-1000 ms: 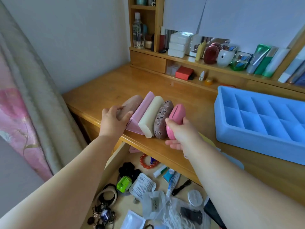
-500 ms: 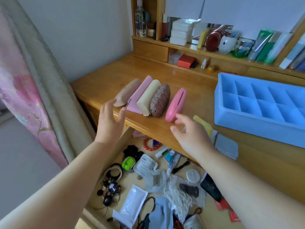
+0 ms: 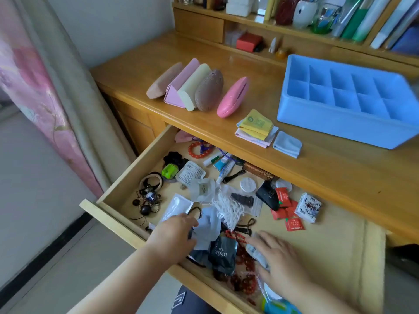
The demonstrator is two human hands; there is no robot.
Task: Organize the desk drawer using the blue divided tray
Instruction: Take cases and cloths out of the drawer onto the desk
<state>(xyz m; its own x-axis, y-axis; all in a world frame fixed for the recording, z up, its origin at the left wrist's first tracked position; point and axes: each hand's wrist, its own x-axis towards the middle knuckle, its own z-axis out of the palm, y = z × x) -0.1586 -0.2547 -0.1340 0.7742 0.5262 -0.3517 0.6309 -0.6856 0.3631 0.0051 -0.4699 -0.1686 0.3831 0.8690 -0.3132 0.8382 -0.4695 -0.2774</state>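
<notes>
Light wooden pull-out desk drawer [image 3: 127,177], open, its near right corner cut off by the frame edge. Blue plastic divided tray [image 3: 340,123], ten visible compartments, on the desktop above the drawer, right end cropped. Five eyeglass cases [image 3: 197,89] in a row, above the drawer's left half. Left hand [image 3: 172,234] inside the drawer, fingertips hidden among packets, grip unclear. Right hand [image 3: 276,257] inside the drawer, fingers spread flat over beads and wrappers.

Blue divided tray [image 3: 294,109], ten open compartments in two rows, upright at desktop's right rear, wooden desk drawer [image 3: 127,177] pulled open below front edge, cluttered with small items
</notes>
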